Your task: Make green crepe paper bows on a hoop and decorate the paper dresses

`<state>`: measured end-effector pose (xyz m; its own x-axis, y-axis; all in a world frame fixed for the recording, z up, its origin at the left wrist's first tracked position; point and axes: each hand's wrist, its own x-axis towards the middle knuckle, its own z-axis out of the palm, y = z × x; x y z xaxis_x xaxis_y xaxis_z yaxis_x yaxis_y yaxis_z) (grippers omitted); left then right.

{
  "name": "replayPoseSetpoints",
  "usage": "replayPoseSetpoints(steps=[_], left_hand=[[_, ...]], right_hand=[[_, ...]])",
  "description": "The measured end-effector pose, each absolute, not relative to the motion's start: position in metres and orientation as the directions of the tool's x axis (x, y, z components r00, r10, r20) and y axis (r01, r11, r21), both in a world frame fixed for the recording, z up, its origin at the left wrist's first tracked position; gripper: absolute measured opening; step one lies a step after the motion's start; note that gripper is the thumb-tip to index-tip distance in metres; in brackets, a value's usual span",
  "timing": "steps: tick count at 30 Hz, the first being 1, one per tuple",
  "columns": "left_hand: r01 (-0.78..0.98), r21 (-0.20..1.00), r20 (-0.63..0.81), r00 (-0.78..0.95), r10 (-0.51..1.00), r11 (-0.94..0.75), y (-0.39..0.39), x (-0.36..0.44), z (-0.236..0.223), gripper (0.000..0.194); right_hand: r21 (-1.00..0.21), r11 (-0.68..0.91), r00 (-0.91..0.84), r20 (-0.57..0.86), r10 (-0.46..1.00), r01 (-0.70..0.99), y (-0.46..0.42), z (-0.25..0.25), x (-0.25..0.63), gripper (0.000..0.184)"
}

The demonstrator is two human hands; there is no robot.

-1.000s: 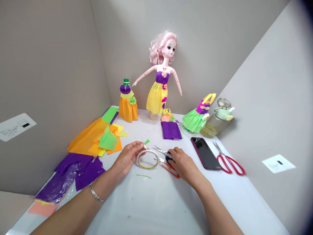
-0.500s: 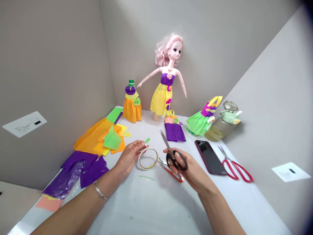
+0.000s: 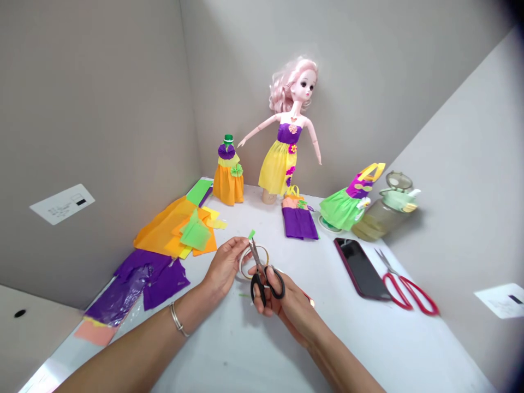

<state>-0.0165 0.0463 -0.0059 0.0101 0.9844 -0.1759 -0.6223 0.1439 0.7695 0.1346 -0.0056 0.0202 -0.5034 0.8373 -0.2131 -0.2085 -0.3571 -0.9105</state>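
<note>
My left hand point(image 3: 224, 267) holds a narrow roll of tape point(image 3: 254, 262) upright between its fingers, with a small green paper strip point(image 3: 251, 235) poking up at its top edge. My right hand point(image 3: 286, 303) grips black-handled scissors point(image 3: 267, 284) by the loops. Their slim metal blades point(image 3: 254, 253) point up across the tape ring, with their tips close to the green strip. Under my right hand, only a sliver of an orange-handled tool point(image 3: 310, 299) shows. Its remaining length is hidden.
A pink-haired doll point(image 3: 282, 158) in a paper dress stands at the back. Nearby are paper-dressed figures point(image 3: 228, 177), a phone point(image 3: 361, 268), red scissors point(image 3: 405, 292), a bottle point(image 3: 385, 210), and orange point(image 3: 172, 232) and purple crepe paper point(image 3: 153, 278). Grey walls enclose the table's back and sides.
My right hand has carried the black scissors left and up to the tape ring, their blades now reaching the green strip. The orange-handled tool is now mostly covered. The view has shifted slightly.
</note>
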Motion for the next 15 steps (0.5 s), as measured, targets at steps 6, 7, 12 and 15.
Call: replayPoseSetpoints(steps=[6, 7, 12, 15], left_hand=[[-0.631, 0.761, -0.180, 0.018, 0.983, 0.151, 0.0419, -0.0126, -0.0066, 0.022], [-0.635, 0.758, -0.181, 0.019, 0.983, 0.152, 0.0414, -0.0119, -0.0066, 0.022], [-0.643, 0.748, -0.183, 0.038, 0.982, 0.164, 0.0391, -0.0090, -0.0069, 0.022], [-0.643, 0.745, -0.186, 0.050, 0.981, 0.174, 0.0385, -0.0081, -0.0075, 0.021]], right_hand=[[-0.901, -0.363, -0.446, -0.231, 0.865, -0.237, -0.0065, 0.0186, 0.1293, 0.052], [-0.900, -0.363, -0.437, -0.233, 0.869, -0.241, -0.0064, 0.0187, 0.1285, 0.052], [-0.906, -0.348, -0.392, -0.237, 0.889, -0.242, -0.0067, 0.0208, 0.1250, 0.052], [-0.914, -0.328, -0.371, -0.226, 0.901, -0.238, -0.0075, 0.0203, 0.1245, 0.054]])
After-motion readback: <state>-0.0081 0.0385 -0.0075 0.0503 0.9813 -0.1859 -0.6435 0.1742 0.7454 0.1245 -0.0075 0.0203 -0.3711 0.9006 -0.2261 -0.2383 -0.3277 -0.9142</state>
